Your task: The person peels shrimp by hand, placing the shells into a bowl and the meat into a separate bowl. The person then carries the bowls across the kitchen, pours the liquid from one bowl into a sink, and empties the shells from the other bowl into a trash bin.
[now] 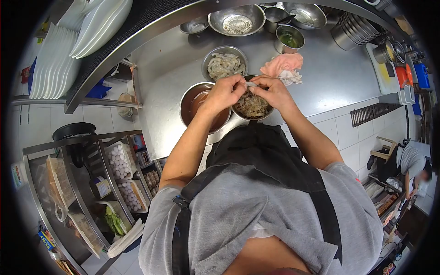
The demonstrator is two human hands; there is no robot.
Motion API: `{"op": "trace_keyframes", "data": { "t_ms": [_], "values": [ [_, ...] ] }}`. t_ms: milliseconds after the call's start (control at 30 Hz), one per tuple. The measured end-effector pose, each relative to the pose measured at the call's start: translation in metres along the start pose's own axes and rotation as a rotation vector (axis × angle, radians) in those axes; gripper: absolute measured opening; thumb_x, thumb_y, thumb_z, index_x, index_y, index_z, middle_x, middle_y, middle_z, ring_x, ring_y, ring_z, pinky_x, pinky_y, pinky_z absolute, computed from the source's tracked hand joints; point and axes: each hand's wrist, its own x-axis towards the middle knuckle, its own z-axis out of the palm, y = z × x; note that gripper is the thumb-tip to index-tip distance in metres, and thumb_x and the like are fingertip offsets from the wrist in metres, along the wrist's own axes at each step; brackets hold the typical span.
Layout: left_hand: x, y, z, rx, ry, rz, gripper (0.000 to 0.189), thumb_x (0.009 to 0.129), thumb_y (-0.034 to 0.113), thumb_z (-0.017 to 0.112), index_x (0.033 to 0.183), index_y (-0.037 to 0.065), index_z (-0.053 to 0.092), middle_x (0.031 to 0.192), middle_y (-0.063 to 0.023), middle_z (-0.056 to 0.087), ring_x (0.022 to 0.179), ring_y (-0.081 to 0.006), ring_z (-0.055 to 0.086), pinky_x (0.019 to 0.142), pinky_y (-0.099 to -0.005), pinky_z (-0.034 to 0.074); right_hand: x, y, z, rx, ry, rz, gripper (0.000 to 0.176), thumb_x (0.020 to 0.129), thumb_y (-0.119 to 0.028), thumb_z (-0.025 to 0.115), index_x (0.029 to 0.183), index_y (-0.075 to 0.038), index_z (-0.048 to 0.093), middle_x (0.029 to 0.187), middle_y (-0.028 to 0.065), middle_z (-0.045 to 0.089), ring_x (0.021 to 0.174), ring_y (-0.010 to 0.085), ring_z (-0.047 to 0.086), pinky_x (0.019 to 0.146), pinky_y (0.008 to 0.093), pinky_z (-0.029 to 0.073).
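Observation:
A pale shrimp (250, 85) is pinched between the fingertips of my left hand (227, 94) and my right hand (271, 91). Both hands are closed on it, partly covering it. Directly below is a metal bowl of brownish shrimp shells and scraps (251, 105). To its left, partly under my left forearm, stands a metal pot (183, 109) with reddish-brown liquid in it. Behind my left hand, a metal bowl (206, 58) holds a heap of peeled shrimp (224, 65).
A pink and white cloth (283, 65) lies behind my right hand on the steel table (321, 87). Several metal bowls (237, 20) and a pot with green contents (289, 39) line the back. Stacked pots (353, 30) stand far right; a shelf edge (137, 52) overhangs the left.

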Motion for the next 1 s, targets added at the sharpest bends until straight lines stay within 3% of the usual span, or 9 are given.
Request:
{"op": "trace_keyframes", "data": {
  "t_ms": [67,200,267,400,667,733,800,933,1000],
  "values": [
    [0.004,-0.010,-0.003,0.054,0.006,-0.009,0.015,0.088,0.017,0.060,0.088,0.002,0.064,0.074,-0.0069,0.065,0.069,-0.0141,0.059,0.065,-0.0311,0.047,0.001,-0.006,0.001,-0.074,-0.012,0.055,0.029,0.082,-0.020,0.072,0.102,0.001,0.069,0.106,0.0092,0.068,0.093,0.0247,0.065,0.082,0.0361,0.050],
    [0.010,-0.016,-0.009,0.067,-0.037,-0.065,0.018,0.086,0.018,0.057,0.084,0.001,0.063,0.070,-0.0065,0.064,0.065,-0.0156,0.059,0.062,-0.0317,0.047,0.003,-0.001,-0.002,-0.223,-0.026,-0.198,0.025,0.082,-0.016,0.072,0.100,0.002,0.070,0.108,0.0110,0.067,0.094,0.0256,0.065,0.086,0.0342,0.049],
    [0.012,-0.014,-0.017,-0.014,-0.024,-0.224,0.020,0.080,0.018,0.059,0.084,0.000,0.066,0.074,-0.0178,0.065,0.068,-0.0288,0.064,0.068,-0.0394,0.049,0.000,-0.002,-0.006,-0.386,-0.067,-0.275,0.023,0.081,-0.016,0.072,0.097,0.001,0.071,0.110,0.0132,0.067,0.098,0.0304,0.065,0.087,0.0377,0.049],
    [0.019,-0.018,-0.033,0.244,0.199,-0.135,0.021,0.082,0.019,0.059,0.087,0.001,0.068,0.079,-0.0196,0.068,0.077,-0.0357,0.066,0.073,-0.0418,0.051,-0.012,-0.007,-0.010,-0.506,-0.102,-0.319,0.022,0.080,-0.016,0.072,0.095,-0.001,0.071,0.110,0.0135,0.066,0.100,0.0329,0.064,0.087,0.0391,0.050],
    [-0.001,-0.030,-0.077,0.429,0.330,-0.047,0.022,0.090,0.020,0.060,0.099,0.003,0.072,0.102,-0.0219,0.067,0.089,-0.0359,0.066,0.081,-0.0414,0.051,-0.038,0.014,-0.033,-0.281,0.176,-0.048,0.028,0.083,-0.022,0.074,0.100,0.000,0.069,0.103,0.0122,0.069,0.089,0.0236,0.067,0.075,0.0351,0.053],
    [-0.016,-0.028,-0.083,0.448,0.240,-0.121,0.021,0.088,0.020,0.061,0.098,0.005,0.073,0.104,-0.0208,0.067,0.088,-0.0344,0.067,0.080,-0.0408,0.052,-0.044,0.024,-0.032,-0.227,0.192,0.088,0.030,0.082,-0.022,0.074,0.100,0.000,0.068,0.099,0.0127,0.069,0.085,0.0236,0.068,0.072,0.0343,0.053],
    [-0.029,-0.033,-0.075,0.556,-0.306,-0.372,0.027,0.085,0.018,0.061,0.108,0.009,0.071,0.107,-0.0197,0.068,0.094,-0.0328,0.067,0.084,-0.0411,0.052,-0.049,0.035,-0.026,-0.178,0.211,0.229,0.031,0.082,-0.023,0.075,0.100,0.001,0.067,0.095,0.0131,0.070,0.081,0.0235,0.068,0.070,0.0334,0.053],
    [-0.069,-0.101,0.001,0.841,-0.242,-0.161,0.031,0.079,0.013,0.059,0.106,0.009,0.071,0.107,-0.0234,0.067,0.108,-0.0350,0.063,0.096,-0.0416,0.049,-0.038,0.056,-0.019,-0.081,0.256,0.297,0.030,0.083,-0.025,0.074,0.094,0.002,0.066,0.082,0.0117,0.068,0.070,0.0198,0.066,0.062,0.0315,0.051],
    [-0.063,-0.092,0.000,0.863,-0.441,-0.201,0.034,0.077,0.009,0.058,0.108,0.001,0.070,0.108,-0.0265,0.066,0.110,-0.0363,0.062,0.098,-0.0417,0.048,-0.037,0.062,-0.021,-0.047,0.270,0.351,0.030,0.083,-0.025,0.074,0.091,0.002,0.065,0.078,0.0111,0.067,0.066,0.0187,0.066,0.059,0.0311,0.051]
  ]
}}
